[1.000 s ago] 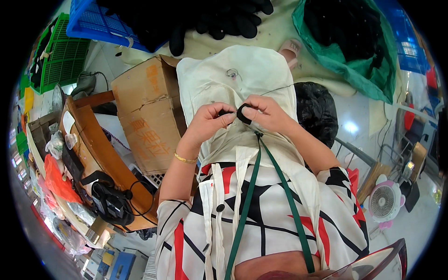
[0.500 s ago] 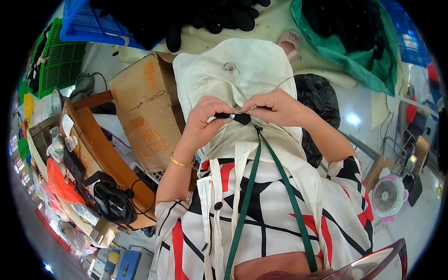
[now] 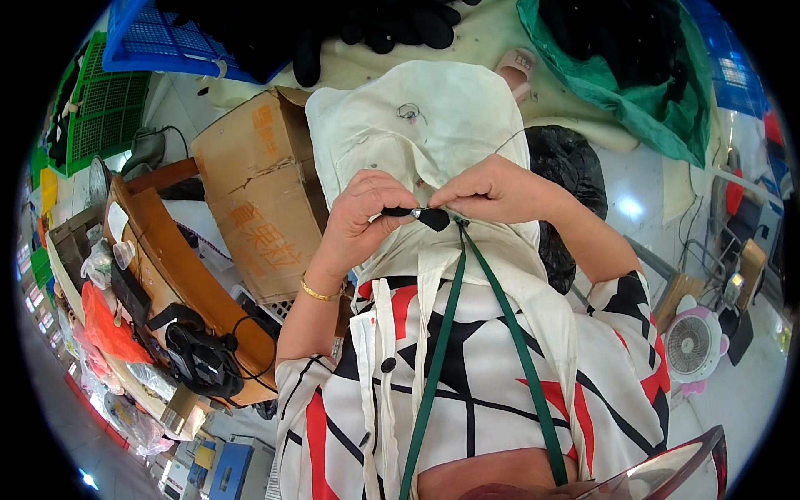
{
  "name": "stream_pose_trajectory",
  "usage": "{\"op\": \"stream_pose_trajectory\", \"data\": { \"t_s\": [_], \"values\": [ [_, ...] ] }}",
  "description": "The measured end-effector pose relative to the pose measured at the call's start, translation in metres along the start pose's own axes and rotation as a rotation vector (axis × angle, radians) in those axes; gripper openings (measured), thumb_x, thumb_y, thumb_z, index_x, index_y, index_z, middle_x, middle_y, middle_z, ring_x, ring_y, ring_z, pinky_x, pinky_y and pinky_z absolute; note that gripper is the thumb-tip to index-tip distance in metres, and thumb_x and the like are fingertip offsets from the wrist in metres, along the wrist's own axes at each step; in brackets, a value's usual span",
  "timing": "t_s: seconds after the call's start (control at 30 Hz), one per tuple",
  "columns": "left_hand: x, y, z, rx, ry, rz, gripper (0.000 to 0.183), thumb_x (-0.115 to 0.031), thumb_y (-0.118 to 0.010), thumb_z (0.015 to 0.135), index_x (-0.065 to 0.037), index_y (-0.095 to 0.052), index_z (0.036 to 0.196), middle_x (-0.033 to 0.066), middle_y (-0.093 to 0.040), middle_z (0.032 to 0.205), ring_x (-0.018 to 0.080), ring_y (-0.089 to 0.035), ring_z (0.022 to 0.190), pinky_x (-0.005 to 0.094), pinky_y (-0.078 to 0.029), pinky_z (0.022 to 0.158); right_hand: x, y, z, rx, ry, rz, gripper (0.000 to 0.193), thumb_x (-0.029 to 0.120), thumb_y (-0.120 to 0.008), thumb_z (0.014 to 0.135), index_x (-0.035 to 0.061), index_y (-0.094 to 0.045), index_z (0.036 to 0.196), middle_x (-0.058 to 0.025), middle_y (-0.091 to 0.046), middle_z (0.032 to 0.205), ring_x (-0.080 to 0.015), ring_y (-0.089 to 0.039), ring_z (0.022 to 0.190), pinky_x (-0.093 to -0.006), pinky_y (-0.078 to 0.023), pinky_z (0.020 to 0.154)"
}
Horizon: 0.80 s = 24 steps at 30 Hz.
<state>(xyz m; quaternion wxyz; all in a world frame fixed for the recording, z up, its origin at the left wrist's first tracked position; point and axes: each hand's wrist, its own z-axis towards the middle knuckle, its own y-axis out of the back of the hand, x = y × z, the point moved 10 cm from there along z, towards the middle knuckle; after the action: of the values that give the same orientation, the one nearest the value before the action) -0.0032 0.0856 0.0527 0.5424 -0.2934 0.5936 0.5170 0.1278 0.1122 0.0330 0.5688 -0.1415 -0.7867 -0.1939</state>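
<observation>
A small black piece (image 3: 432, 219) with a pale shiny spot is pinched between the thumb and fingers of my left hand (image 3: 363, 218), above my lap. It looks soft, like cloth, but its exact kind is hard to tell. My right hand (image 3: 492, 192) is closed in a pinch at the piece's upper edge; whatever sits between those fingertips is too small to make out. From near the right hand a thin dark thread (image 3: 510, 140) curves up and to the right. A small tangle of dark thread (image 3: 408, 113) lies on the cream apron (image 3: 467, 92) over my lap.
To the left stand a cardboard box (image 3: 250, 200) and a wooden table (image 3: 183, 292) with a black bag (image 3: 200, 354). Blue (image 3: 158, 46) and green (image 3: 100, 100) crates, a green sack (image 3: 658, 125) of black pieces, a black plastic bag (image 3: 571, 187) and a fan (image 3: 693, 343) surround me.
My right fingertips have shifted slightly left, closer to the upper edge of the black piece. My left hand keeps its grip, almost unmoved.
</observation>
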Motion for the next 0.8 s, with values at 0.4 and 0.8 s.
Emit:
{"op": "stream_pose_trajectory", "data": {
  "t_s": [0.4, 0.8],
  "values": [
    [0.005, -0.004, -0.009, -0.015, 0.020, -0.126, 0.024, -0.001, -0.075, 0.072, -0.008, -0.068, 0.094, 0.0016, -0.067, 0.093, 0.0230, -0.059, 0.092, 0.0347, -0.045, 0.086, 0.001, -0.013, 0.003, 0.013, 0.060, 0.146, 0.020, 0.001, -0.060, 0.090, 0.0012, -0.068, 0.108, -0.0089, -0.071, 0.093, -0.0144, -0.066, 0.083, -0.0267, -0.051, 0.078],
    [-0.005, -0.004, -0.018, -0.044, -0.071, -0.096, 0.023, -0.002, -0.076, 0.072, -0.007, -0.068, 0.093, 0.0047, -0.067, 0.092, 0.0260, -0.060, 0.090, 0.0375, -0.045, 0.086, -0.012, -0.030, 0.004, -0.032, -0.018, 0.114, 0.013, 0.009, -0.061, 0.091, 0.0039, -0.067, 0.101, -0.0016, -0.061, 0.071, -0.0067, -0.054, 0.062, -0.0243, -0.044, 0.058]
  ]
}}
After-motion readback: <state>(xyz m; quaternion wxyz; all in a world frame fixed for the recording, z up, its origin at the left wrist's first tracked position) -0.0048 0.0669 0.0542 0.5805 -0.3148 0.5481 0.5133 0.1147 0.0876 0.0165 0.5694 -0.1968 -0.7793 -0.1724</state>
